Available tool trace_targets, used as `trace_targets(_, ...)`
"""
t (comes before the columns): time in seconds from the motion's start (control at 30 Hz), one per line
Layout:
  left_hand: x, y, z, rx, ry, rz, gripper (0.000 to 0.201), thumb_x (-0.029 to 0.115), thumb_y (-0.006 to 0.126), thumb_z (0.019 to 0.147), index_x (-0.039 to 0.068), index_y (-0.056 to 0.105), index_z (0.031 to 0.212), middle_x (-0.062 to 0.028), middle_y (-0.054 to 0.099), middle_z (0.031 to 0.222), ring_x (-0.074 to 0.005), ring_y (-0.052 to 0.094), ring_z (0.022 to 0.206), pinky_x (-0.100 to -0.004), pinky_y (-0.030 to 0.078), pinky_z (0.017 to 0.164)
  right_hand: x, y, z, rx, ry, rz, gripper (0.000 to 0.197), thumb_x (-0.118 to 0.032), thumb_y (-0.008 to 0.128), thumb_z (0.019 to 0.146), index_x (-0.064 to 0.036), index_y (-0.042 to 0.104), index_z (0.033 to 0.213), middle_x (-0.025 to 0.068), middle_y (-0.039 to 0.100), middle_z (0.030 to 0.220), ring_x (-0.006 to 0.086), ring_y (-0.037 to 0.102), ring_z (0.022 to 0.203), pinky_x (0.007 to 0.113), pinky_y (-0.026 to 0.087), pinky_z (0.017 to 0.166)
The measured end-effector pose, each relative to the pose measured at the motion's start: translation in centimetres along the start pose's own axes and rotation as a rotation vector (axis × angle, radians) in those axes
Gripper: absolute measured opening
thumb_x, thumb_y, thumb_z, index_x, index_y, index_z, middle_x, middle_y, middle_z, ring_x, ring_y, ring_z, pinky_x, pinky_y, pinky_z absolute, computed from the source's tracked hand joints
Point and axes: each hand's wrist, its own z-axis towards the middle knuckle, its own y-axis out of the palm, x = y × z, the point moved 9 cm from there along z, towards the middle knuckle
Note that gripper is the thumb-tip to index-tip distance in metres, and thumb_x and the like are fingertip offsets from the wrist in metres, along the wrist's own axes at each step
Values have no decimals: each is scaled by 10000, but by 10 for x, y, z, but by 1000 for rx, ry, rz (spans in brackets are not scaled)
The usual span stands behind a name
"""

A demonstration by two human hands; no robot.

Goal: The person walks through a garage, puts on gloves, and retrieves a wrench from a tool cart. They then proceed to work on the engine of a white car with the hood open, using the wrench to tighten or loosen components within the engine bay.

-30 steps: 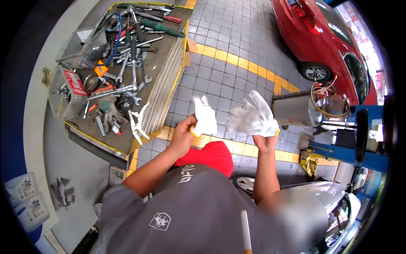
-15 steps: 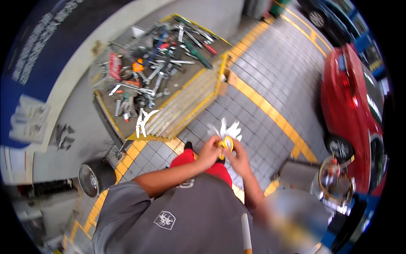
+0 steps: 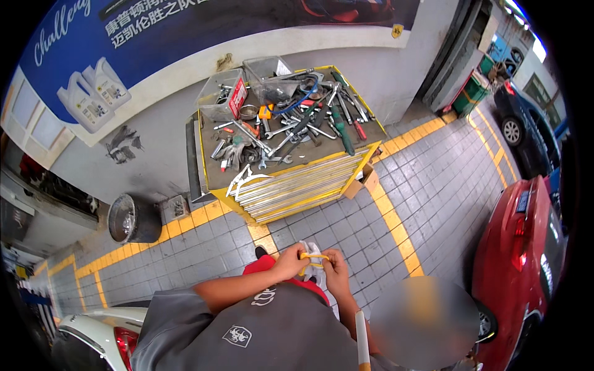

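Both hands now meet close in front of the chest, where a second ago they were held apart, each lifting a crumpled piece of thin white material. The left hand (image 3: 289,263) and the right hand (image 3: 337,272) are closed in a pinch on a thin yellow elastic-looking band (image 3: 314,256), stretched in a short loop between the fingertips, while a bunched white cloth or glove (image 3: 315,272) hangs just beneath and between them, partly hidden by the fingers. Bringing the white pieces together with the band around them reads as bundling or tying, though how far the band wraps cannot be told. The view has also swung: the yellow-edged metal tool cart (image 3: 291,185), its top strewn with wrenches, screwdrivers and pliers, now stands straight ahead against the wall, and the red car (image 3: 526,260) sits at the right over the grey tiled floor (image 3: 433,185).
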Motion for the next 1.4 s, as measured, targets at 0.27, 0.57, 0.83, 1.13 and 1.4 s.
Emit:
trace_targets(0.27, 10, -49, 41, 243, 146, -75, 190, 128, 683, 877, 22, 558, 974, -72, 632, 771, -188, 623, 697, -375, 491, 621, 18, 57, 43, -405, 174, -1209, 260, -177, 505, 920, -92, 690, 1082, 158, 705, 949, 353, 703, 860, 503, 542, 734)
trace_targets(0.57, 40, -74, 62, -28, 239, 35, 391, 247, 703, 868, 94, 507, 1170, -135, 668, 954, -295, 676, 870, -411, 517, 746, 61, 67, 133, -397, 625, 730, 351, -306, 419, 1036, -85, 613, 1229, 82, 707, 1089, 126, 654, 812, 218, 503, 593)
trace_targets(0.83, 65, -66, 83, -163, 372, -182, 221, 160, 676, 918, 45, 546, 1056, -84, 588, 901, -169, 571, 853, -331, 479, 791, -8, 88, 183, -164, 230, 728, 502, -298, 365, 1070, 27, 414, 1450, 242, 594, 1351, 361, 638, 1176, 462, 573, 935)
trace_targets(1.13, 72, -30, 123, -376, 284, -191, 243, 151, 637, 958, 62, 490, 1130, -45, 594, 982, -145, 547, 879, -319, 469, 789, 32, 56, 201, -148, 360, 1040, 513, -377, 427, 1055, -97, 406, 1484, 177, 490, 1472, 389, 546, 1275, 546, 500, 1028)
trace_targets(1.4, 84, 36, 138, -471, 240, -188, 261, 138, 625, 945, 51, 498, 1156, -46, 552, 1004, -145, 517, 945, -319, 448, 837, 82, 10, 224, -350, 375, 1133, 506, -423, 520, 985, -105, 511, 1379, 119, 552, 1396, 363, 559, 1215, 554, 500, 983)
